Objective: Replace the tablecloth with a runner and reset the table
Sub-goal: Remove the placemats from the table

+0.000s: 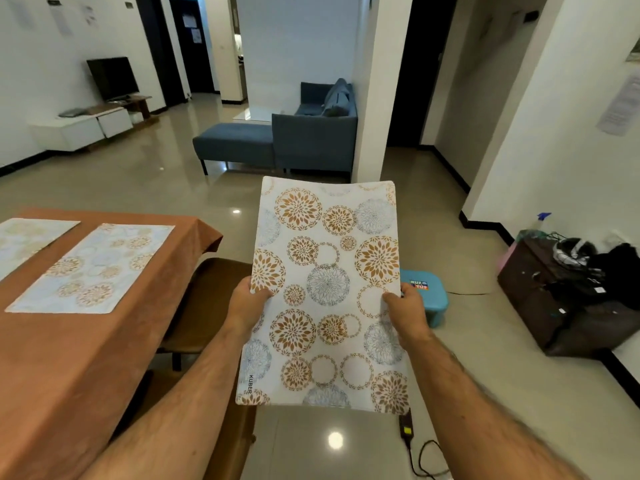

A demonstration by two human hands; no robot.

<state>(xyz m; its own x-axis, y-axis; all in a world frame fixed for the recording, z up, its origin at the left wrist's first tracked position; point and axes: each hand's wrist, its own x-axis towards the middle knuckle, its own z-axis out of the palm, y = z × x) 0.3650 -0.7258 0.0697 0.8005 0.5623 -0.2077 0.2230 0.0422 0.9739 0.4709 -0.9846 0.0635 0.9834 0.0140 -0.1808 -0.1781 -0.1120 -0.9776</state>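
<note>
Both hands, left hand (247,303) and right hand (408,315), pinch the placemat (325,296) mid-edge between thumb and fingers; past them it's unsupported, so it could sag or slip.

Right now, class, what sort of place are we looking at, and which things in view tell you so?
Most likely the open living and dining area of a home or flat. A blue sofa faces a television on a low unit, and a cloth-covered dining table with placemats stands in the foreground.
</note>
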